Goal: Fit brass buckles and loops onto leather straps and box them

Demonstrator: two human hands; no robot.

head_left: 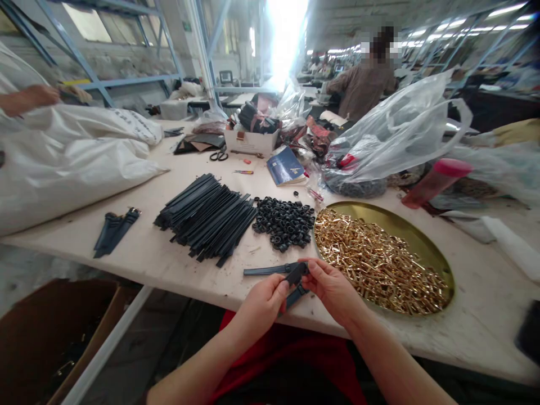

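At the table's near edge, both my hands pinch one black strap (295, 279). My left hand (262, 306) grips its lower part with closed fingers. My right hand (331, 288) pinches its upper end, folded over. Another black strap (270, 270) lies flat just behind my hands. A round gold tray (392, 222) full of small gold buckles (375, 261) sits to my right. A heap of small black loops (284, 222) and a stack of black straps (208, 216) lie beyond my hands.
A few finished straps (113, 229) lie at the left, by big white sacks (63, 163). Clear plastic bags (392, 135), a blue booklet (286, 166), scissors (218, 156), a white box (251, 140) and a pink bottle (434, 181) crowd the back. A cardboard box (50, 337) stands below. Other people work nearby.
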